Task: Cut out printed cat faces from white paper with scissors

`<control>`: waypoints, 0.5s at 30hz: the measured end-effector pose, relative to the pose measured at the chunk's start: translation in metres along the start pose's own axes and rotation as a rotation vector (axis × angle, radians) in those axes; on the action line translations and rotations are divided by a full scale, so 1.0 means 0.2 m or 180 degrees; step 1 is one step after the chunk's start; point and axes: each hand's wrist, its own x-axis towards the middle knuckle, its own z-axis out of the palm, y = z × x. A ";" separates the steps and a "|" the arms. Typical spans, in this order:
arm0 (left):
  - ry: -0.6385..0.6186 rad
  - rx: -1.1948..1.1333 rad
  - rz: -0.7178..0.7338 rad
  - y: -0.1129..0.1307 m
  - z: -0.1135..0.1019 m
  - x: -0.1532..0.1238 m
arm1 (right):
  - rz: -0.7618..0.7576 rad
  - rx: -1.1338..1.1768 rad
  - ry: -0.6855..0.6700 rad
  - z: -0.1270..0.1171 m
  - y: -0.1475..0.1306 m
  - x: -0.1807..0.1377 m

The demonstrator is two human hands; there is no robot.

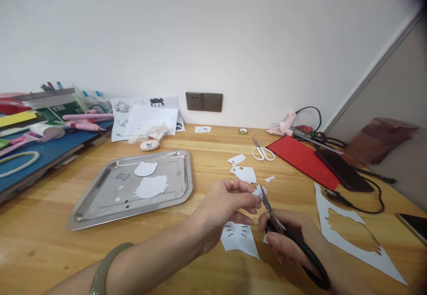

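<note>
The scissors [274, 219] had black handles and grey blades; the paper scrap [258, 190] beside them was white with a dark curved line. Black strokes marked the white sheet [238, 243] below. The tray [100, 200] was silver, the desktop [213, 147] honey-brown with wood grain, the flat rectangle [300, 158] bright red, the bangle [102, 268] greyish green.

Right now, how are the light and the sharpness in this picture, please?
In the head view: soft light on the white wall; pale sheen on the metal tray; the frame's upper right corner dark, blurred; left hand and right hand without strong motion blur.
</note>
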 end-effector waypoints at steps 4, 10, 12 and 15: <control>-0.0041 0.0011 0.0015 0.00 0.00 0.01 | 0.0017 -0.0040 0.0063 0.00 0.00 0.00; -0.0052 -0.0069 -0.0037 0.00 0.01 0.00 | 0.0040 -0.0005 0.0015 0.01 0.00 0.01; -0.0057 -0.0066 -0.0044 0.00 0.01 -0.01 | 0.0069 -0.0006 -0.0001 0.00 0.01 0.01; -0.0051 -0.0041 -0.0023 0.01 0.01 -0.01 | 0.0008 -0.0064 0.0050 0.00 0.01 0.01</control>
